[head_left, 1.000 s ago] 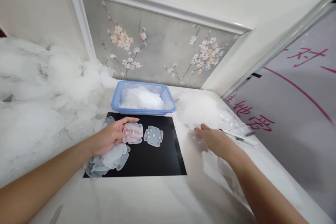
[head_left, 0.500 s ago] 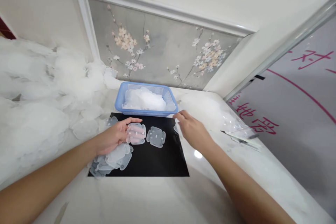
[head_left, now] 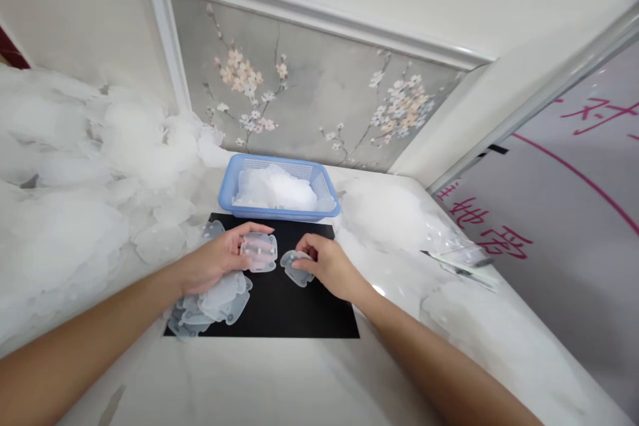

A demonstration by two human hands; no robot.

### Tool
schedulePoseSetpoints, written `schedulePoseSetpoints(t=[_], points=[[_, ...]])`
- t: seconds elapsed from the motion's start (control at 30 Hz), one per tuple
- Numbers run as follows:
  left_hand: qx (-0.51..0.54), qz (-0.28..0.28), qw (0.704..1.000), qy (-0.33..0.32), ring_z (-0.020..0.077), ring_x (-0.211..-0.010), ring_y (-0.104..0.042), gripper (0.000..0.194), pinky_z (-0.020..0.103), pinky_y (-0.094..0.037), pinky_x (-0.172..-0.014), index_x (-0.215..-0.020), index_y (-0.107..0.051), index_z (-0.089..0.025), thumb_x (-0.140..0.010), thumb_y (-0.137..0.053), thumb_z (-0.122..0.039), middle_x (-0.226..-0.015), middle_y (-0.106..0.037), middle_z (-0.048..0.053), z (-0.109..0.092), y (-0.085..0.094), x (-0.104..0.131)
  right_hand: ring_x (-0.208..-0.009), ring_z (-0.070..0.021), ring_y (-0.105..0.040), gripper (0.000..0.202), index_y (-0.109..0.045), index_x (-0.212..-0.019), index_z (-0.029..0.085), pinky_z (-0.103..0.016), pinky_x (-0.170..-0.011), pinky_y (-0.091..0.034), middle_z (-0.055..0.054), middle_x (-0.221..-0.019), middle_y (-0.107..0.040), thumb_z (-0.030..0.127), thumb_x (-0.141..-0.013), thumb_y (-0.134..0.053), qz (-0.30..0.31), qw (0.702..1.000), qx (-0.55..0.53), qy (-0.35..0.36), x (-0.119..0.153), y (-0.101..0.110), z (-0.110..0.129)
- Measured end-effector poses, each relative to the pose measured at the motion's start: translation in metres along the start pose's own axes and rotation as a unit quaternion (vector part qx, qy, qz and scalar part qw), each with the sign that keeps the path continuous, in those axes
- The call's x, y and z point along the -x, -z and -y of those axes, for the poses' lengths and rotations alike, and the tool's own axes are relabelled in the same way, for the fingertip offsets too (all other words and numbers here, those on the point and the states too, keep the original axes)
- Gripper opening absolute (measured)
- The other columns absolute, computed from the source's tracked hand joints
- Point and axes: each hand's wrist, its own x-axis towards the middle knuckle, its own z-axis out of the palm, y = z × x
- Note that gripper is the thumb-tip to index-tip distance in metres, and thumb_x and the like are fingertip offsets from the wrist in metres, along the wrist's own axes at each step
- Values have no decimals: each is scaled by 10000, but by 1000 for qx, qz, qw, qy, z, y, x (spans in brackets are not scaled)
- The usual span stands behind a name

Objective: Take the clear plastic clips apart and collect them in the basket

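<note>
My left hand (head_left: 219, 258) holds a translucent plastic piece (head_left: 259, 253) with notched edges and small pale marks, thumb in front and fingers showing through from behind. To its right, my right hand (head_left: 327, 263) pinches another clear plastic piece (head_left: 295, 267) by its right side, over the black mat (head_left: 289, 313). Whether this piece still touches the mat I cannot tell. Beneath my left wrist, several similar pieces (head_left: 219, 303) lie overlapping on the mat's left part. One more shows partly behind that hand.
A blue basket (head_left: 279, 215) with pale plastic pieces stands behind the mat. A large heap of translucent pieces (head_left: 64, 226) covers the left side. At right lie a clear plastic bag (head_left: 444, 236) and a whitish pile (head_left: 384, 213). A framed floral panel (head_left: 309, 93) backs the table.
My right hand has moved left from the basket's right corner onto the mat and gripped the piece lying there. My left hand stays nearly in place, its thumb now over its piece.
</note>
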Motion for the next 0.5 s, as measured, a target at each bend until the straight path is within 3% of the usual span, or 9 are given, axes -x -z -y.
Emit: schedulePoseSetpoints(t=[0.1,0.2,0.37,0.5], points=[[-102,-6,995,3,227,-1007,-647,302,330,-461,-871,-1096,-704,-211,-822,-701,-339,-1054,-724,49,0,-2,-1,-597,-134,-506,253,-581,-745,207,-275,-586,-407,42,-639,-568,406,-771,-735,24,986,-162,-40,6,-1,5],[-171,1,985,-19,246,-990,-642,302,339,-457,-852,-1040,-733,-198,-863,-644,-426,-1034,-730,67,-2,-7,0,-606,-141,-564,373,-563,-769,204,-276,-593,-433,23,-677,-638,525,-746,-752,22,959,-277,-50,13,-6,13],[-200,14,979,-48,202,-835,-622,278,302,-445,-750,-971,-727,-196,-855,-646,-435,-910,-692,40,-2,-16,3,-559,-136,-574,403,-544,-739,210,-262,-564,-445,36,-622,-627,533,-718,-785,18,946,-320,-57,20,-17,22],[-208,-2,977,-53,151,-657,-523,253,273,-367,-601,-814,-681,-175,-835,-665,-427,-729,-597,2,0,-19,2,-565,-144,-596,408,-539,-737,216,-269,-576,-478,30,-629,-649,539,-716,-786,24,938,-340,-62,22,-25,23]])
